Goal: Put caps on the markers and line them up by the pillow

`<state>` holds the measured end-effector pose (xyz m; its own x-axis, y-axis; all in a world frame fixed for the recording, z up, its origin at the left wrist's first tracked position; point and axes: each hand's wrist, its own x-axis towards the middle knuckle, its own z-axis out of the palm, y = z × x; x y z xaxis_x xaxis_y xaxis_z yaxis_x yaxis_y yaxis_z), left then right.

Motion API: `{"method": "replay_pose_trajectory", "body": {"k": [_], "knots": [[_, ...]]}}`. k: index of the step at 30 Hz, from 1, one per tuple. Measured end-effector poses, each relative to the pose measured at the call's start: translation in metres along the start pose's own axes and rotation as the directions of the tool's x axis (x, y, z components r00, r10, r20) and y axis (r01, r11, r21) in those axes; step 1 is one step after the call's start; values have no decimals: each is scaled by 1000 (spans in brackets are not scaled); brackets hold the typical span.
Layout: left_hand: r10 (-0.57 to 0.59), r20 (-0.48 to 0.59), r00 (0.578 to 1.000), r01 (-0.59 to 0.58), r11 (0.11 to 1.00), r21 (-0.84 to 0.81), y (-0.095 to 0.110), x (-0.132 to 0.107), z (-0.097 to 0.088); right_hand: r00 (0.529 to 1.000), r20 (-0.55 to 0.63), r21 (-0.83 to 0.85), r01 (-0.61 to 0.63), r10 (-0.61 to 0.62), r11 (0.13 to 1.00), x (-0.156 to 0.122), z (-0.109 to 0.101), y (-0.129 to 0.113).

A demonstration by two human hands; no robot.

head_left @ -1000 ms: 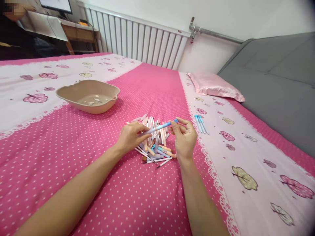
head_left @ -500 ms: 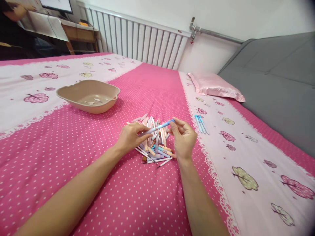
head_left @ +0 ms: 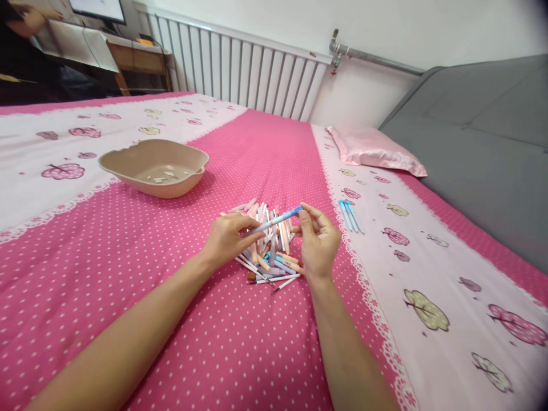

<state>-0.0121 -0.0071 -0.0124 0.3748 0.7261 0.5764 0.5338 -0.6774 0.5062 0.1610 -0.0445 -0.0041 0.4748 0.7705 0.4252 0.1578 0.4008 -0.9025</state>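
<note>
Head view: both hands point(head_left: 320, 242) in a pinch on one blue pen point(head_left: 285, 217) above piled pens point(head_left: 287, 266).

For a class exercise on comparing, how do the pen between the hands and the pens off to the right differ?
The held pen is gripped by the left hand and right hand over the heap; the side pens lie on the bedspread. The held pen's blue end points mainly rightward; the side pens' brighter blue ends point mostly forward. Both are slim, with a blue end.
</note>
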Motion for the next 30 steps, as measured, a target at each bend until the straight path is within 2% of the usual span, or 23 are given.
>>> {"method": "replay_pose_trajectory", "body": {"k": [13, 23, 30], "knots": [[-19, -26, 999, 18, 999, -34, -1, -1, 0, 1000, 13, 28, -14, 14, 1000, -1, 1, 1], [42, -30, 999, -43, 999, -22, -1, 0, 1, 1000, 9, 74, -13, 13, 997, 0, 1, 2], [27, -22, 999, -27, 999, -35, 0, 1, 0, 1000, 19, 69, -20, 19, 997, 0, 1, 3]]}}
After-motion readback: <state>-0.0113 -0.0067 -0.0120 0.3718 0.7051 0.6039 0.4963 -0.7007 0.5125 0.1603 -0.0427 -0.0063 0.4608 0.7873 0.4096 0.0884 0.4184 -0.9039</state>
